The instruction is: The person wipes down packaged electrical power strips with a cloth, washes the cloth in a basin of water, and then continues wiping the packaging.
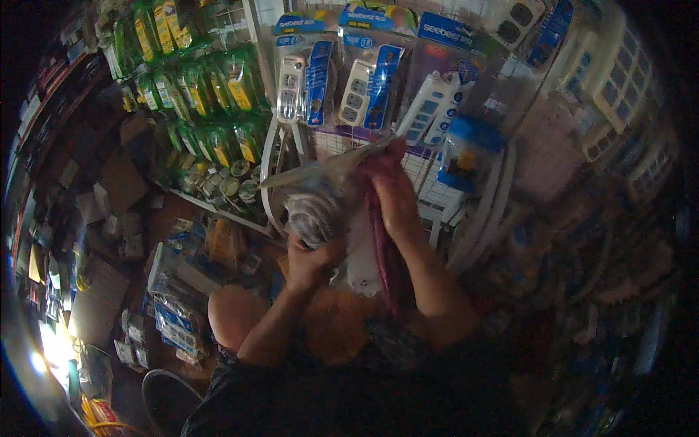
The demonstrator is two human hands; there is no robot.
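My left hand (315,265) grips the lower part of a clear plastic package, just under a coiled pale cord (314,216). A long white body (361,257), seemingly the back of a power strip, extends down from the package towards my lap. In my right hand (396,205) is a maroon cloth (379,169), bunched against the package's upper right side. One strip of the cloth hangs down along the white body. The fingers of my right hand are partly hidden by the cloth.
Packaged power strips (357,93) hang on a white wire rack (437,169) right ahead. Green packages (196,90) fill the rack at left. More packaged goods (177,322) and cardboard boxes (101,300) lie on the floor at left. A bright lamp (54,344) shines at lower left.
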